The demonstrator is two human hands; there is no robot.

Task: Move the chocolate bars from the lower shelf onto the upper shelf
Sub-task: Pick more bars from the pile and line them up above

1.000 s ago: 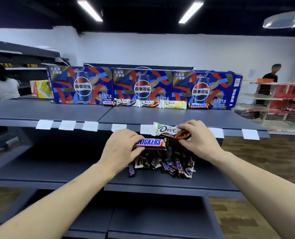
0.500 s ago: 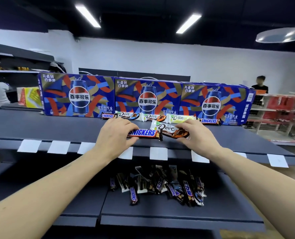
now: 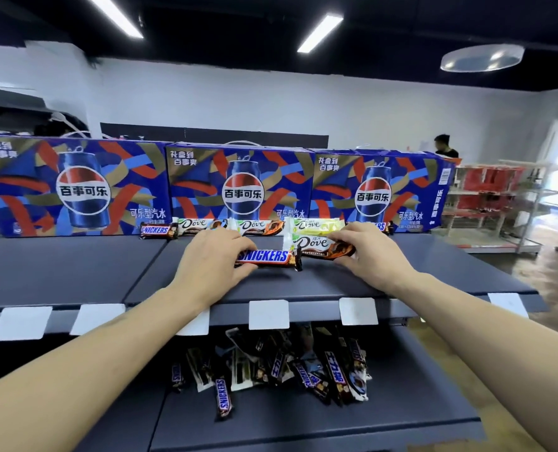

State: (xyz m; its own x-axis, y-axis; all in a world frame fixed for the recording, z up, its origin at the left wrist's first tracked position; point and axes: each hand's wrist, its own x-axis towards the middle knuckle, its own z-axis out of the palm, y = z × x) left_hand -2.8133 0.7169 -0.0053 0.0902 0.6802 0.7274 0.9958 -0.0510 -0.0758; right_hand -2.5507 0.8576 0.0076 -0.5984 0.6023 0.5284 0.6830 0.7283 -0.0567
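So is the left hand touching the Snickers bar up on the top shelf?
Touching. The head view shows the left hand with its thumb and fingers wrapped over the end of the Snickers bar, covering the wrapper's first letter.

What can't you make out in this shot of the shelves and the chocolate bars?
Head view only:
- Rightmost Snickers in the back row: mostly hidden by the right hand.
- Pile on the lower shelf: count unclear; bars overlap, and the upper shelf covers its back.
- Price tags: blank or unreadable.
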